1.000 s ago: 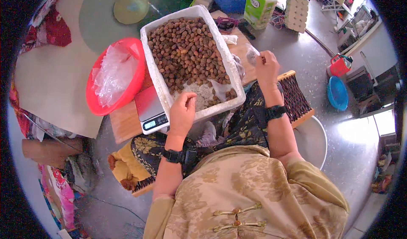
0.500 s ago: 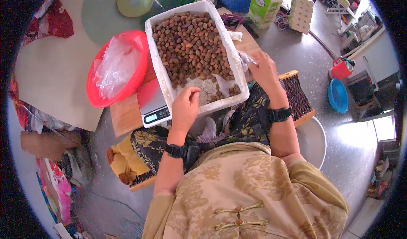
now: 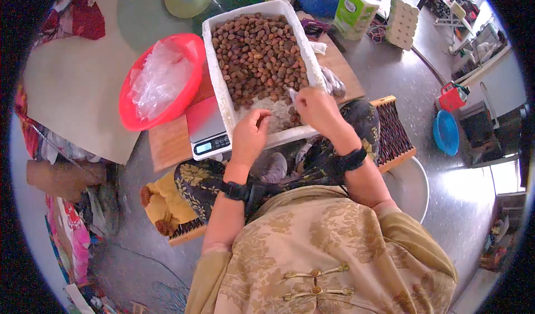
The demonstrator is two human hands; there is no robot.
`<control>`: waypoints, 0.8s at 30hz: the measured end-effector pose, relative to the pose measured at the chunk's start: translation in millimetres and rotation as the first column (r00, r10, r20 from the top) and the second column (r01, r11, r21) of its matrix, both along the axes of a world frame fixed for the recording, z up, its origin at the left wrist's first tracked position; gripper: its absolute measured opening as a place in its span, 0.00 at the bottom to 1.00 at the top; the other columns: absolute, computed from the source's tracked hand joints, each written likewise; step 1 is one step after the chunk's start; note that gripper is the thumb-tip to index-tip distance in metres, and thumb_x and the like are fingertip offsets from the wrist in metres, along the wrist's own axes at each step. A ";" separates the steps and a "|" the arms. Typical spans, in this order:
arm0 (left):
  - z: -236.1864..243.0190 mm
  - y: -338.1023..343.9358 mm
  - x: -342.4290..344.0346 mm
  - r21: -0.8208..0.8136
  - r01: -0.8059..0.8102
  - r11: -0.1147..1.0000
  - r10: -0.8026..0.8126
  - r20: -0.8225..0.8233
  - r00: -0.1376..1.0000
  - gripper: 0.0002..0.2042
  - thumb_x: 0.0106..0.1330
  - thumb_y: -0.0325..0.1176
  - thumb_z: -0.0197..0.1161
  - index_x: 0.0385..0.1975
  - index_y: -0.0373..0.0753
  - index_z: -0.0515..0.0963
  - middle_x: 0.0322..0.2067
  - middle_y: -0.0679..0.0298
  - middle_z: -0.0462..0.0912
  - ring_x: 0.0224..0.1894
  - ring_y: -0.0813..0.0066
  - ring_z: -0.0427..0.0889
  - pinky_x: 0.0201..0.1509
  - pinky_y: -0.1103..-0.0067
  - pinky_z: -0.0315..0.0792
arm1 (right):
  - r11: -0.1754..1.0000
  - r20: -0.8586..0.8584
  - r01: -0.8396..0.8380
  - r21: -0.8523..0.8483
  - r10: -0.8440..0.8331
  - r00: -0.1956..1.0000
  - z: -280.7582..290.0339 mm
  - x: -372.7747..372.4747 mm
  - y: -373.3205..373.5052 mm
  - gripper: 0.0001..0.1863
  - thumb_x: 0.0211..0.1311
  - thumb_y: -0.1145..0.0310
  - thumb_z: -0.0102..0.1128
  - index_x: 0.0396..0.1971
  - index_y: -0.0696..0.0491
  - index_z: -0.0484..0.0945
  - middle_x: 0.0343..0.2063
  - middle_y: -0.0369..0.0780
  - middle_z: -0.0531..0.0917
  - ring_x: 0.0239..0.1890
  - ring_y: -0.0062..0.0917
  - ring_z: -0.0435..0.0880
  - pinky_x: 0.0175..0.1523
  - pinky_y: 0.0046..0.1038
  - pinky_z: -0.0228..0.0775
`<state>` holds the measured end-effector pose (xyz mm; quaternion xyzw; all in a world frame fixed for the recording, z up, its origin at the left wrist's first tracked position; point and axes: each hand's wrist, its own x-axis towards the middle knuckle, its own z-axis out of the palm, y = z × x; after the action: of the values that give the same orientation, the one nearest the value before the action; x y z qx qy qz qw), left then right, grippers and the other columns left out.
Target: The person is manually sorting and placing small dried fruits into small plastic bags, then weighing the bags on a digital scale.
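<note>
Fingers (image 3: 301, 98) of the right hand (image 3: 320, 109) are bunched together over the near right part of the white foam box (image 3: 306, 52), with a bit of thin pale plastic (image 3: 292, 94) right at their tips; whether they are clamped on it cannot be told, as the hand covers the spot. On the left hand (image 3: 249, 135), thumb and forefinger curl close to each other above the near left corner, seemingly with nothing between them, though whether the tips meet is unclear.

What look like brown nuts (image 3: 259, 52) lie inside the box, heaped toward the far end and thinning to a pale bare patch at the near end, between the two hands.

Handling the plastic well would likely call for a light pinch on one edge only, since film this thin tends to crease and stick to itself. Both wrists are best kept above the rim, so that neither forearm leans on the foam. A kitchen scale (image 3: 205, 123) sits right by the near left corner, partly hidden by the box, so a bump there could nudge it. The red basin (image 3: 181, 103) of clear bags (image 3: 159, 80) stands beyond, clear of the left elbow.
</note>
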<state>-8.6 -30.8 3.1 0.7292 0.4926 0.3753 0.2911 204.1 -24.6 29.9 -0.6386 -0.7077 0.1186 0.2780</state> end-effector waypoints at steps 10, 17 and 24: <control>9.2 1.3 5.0 -0.225 0.114 0.968 -0.083 0.145 0.986 0.12 0.69 0.35 0.62 0.46 0.36 0.79 0.37 0.62 0.84 0.38 0.72 0.83 0.45 0.77 0.77 | 1.000 -0.524 -0.009 -0.014 0.000 0.852 31.9 -0.3 -2.4 0.07 0.57 0.71 0.63 0.30 0.59 0.83 0.25 0.44 0.84 0.28 0.31 0.84 0.35 0.31 0.74; 46.3 -4.8 32.7 -0.409 0.370 0.834 0.066 0.740 0.669 0.17 0.74 0.40 0.53 0.52 0.34 0.76 0.44 0.62 0.82 0.45 0.72 0.82 0.49 0.76 0.77 | 0.910 -0.338 -0.319 0.265 0.397 0.853 22.6 -19.8 -10.5 0.07 0.51 0.72 0.66 0.31 0.57 0.82 0.30 0.44 0.80 0.35 0.40 0.82 0.40 0.34 0.76; 31.3 11.8 33.6 -0.461 0.389 0.798 0.150 0.776 0.613 0.17 0.75 0.41 0.51 0.51 0.35 0.76 0.45 0.62 0.82 0.47 0.72 0.82 0.53 0.74 0.77 | 0.977 -0.324 -0.023 0.214 0.093 0.941 18.2 -6.4 -9.1 0.09 0.59 0.68 0.65 0.34 0.57 0.79 0.28 0.46 0.82 0.32 0.40 0.81 0.38 0.36 0.74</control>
<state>25.0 -19.0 34.4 0.3963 0.3534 0.4596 0.7119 197.6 -33.7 48.1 -0.5557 -0.6778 0.1587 0.4545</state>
